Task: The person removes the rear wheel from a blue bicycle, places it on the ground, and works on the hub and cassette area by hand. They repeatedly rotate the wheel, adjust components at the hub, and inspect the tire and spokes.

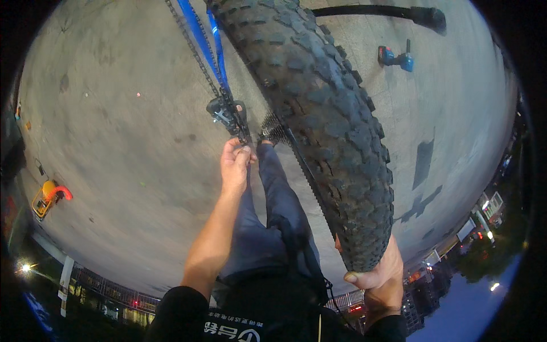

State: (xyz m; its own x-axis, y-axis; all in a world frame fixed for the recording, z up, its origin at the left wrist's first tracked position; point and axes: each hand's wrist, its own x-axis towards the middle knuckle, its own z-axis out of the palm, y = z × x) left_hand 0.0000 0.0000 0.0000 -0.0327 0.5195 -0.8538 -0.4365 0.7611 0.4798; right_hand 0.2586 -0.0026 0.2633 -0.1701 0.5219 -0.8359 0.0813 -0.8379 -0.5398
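A knobby black bicycle tire (pixel 336 137) fills the middle right of the view, with a rear sprocket cluster (pixel 274 130) on its left side. My right hand (pixel 379 271) is closed round the near end of the tire, thumb over the tread. My left hand (pixel 236 165) pinches the lower end of the bicycle chain (pixel 196 54), just below the rear derailleur (pixel 228 114). The pinched part is small and partly hidden by my fingers. Up and away from the derailleur runs the blue bicycle frame (pixel 202 40), apart from the wheel.
On the concrete ground at the far right lies a blue cordless power tool (pixel 397 58). Beyond the tire is a black tube-like bar (pixel 382 11). An orange-yellow device with a red coiled hose (pixel 51 196) stands at the left. My legs (pixel 285 199) are below the derailleur.
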